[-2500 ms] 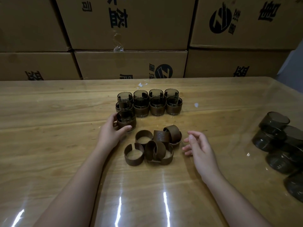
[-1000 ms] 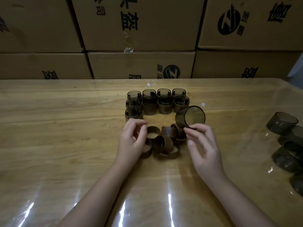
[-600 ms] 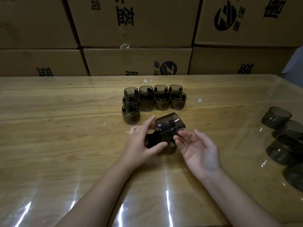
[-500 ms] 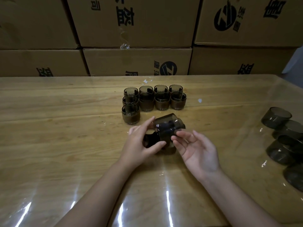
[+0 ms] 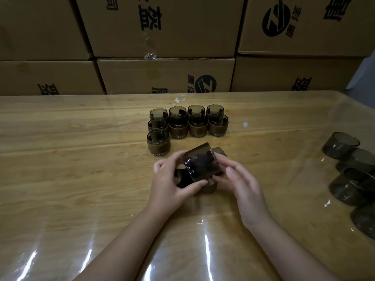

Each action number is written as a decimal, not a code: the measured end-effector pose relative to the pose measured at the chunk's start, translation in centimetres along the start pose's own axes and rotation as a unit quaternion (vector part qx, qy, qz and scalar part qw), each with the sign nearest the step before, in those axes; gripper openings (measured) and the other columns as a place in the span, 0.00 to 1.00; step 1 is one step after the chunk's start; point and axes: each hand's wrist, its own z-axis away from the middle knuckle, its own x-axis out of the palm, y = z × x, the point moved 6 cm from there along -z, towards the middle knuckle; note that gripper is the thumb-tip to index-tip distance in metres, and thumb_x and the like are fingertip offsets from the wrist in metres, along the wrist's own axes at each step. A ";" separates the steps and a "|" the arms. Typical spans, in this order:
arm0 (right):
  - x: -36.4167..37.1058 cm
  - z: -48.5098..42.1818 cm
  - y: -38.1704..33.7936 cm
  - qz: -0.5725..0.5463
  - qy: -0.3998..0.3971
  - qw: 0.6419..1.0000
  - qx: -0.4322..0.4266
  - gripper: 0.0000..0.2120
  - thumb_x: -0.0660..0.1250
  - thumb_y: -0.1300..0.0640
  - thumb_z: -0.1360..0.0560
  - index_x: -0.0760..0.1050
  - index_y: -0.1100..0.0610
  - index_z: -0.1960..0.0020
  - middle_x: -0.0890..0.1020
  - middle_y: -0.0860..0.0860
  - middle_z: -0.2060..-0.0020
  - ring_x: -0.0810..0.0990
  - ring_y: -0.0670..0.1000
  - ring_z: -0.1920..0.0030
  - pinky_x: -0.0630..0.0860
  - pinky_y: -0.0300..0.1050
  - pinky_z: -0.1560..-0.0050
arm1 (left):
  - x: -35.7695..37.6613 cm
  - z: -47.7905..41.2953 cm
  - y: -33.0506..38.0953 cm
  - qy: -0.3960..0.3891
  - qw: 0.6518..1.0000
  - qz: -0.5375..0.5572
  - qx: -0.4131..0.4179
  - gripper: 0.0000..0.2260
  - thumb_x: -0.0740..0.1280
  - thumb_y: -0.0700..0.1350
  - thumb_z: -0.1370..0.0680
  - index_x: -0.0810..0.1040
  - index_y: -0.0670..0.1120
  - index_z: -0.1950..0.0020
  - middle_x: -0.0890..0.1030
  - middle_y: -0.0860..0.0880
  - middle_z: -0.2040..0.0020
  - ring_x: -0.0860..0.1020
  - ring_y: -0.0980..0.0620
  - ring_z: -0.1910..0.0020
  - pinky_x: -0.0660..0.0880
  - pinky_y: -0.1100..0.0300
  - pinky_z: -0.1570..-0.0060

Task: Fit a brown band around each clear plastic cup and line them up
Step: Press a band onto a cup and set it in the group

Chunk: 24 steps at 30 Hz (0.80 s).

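Centrally, one clear cup [image 5: 200,163], smoky cylindrical plastic, tilted on its side above the glossy wooden table [image 5: 81,159]; left hand [image 5: 172,185] grips its left end, thumb beneath, fingers over; right hand [image 5: 241,185] pinches its right wall; brown band [image 5: 181,179], curved, matte, at the cup's left end inside the left hand; banded cups [image 5: 197,126] upright in rows behind; loose bands [image 5: 211,188] beneath; unbanded cups [image 5: 349,159] well apart, right.
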 end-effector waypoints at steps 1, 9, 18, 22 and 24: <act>0.3 0.1 0.1 0.027 -0.013 1.000 -0.003 0.16 0.60 0.55 0.24 0.77 0.53 0.39 0.79 0.49 0.38 0.76 0.48 0.35 0.76 0.46 0.39 | -0.1 0.0 0.1 0.006 1.000 -0.004 0.001 0.29 0.70 0.66 0.38 0.66 0.65 0.39 0.72 0.70 0.46 0.69 0.48 0.44 0.71 0.57 0.46; 1.3 0.6 0.6 0.066 -0.046 0.997 -0.016 0.20 0.62 0.54 0.25 0.70 0.47 0.33 0.77 0.41 0.36 0.72 0.40 0.33 0.69 0.30 0.40 | -0.5 -0.1 0.6 0.057 0.997 -0.041 0.025 0.34 0.70 0.64 0.36 0.66 0.57 0.32 0.74 0.66 0.49 0.69 0.71 0.45 0.65 0.56 0.41; 1.5 0.9 -0.2 0.077 -0.039 0.995 -0.054 0.22 0.63 0.52 0.23 0.67 0.49 0.29 0.72 0.43 0.31 0.69 0.42 0.30 0.68 0.38 0.32 | -0.5 -0.6 0.5 0.059 0.990 -0.111 0.065 0.33 0.67 0.62 0.32 0.64 0.56 0.29 0.79 0.52 0.50 0.78 0.51 0.50 0.60 0.56 0.46; 1.2 0.9 -1.3 0.087 -0.027 0.992 -0.084 0.25 0.61 0.49 0.23 0.66 0.52 0.28 0.70 0.46 0.29 0.67 0.45 0.28 0.66 0.43 0.29 | -0.1 -0.3 1.2 0.036 0.980 -0.147 0.128 0.32 0.68 0.60 0.31 0.65 0.55 0.29 0.80 0.51 0.48 0.74 0.55 0.47 0.59 0.57 0.44; 1.1 0.8 -1.6 0.107 -0.026 0.989 -0.095 0.25 0.60 0.48 0.23 0.65 0.52 0.27 0.70 0.45 0.28 0.65 0.45 0.27 0.64 0.47 0.28 | 0.1 -0.1 1.6 0.032 0.975 -0.147 0.162 0.31 0.69 0.60 0.30 0.67 0.53 0.30 0.81 0.51 0.48 0.74 0.55 0.46 0.60 0.55 0.42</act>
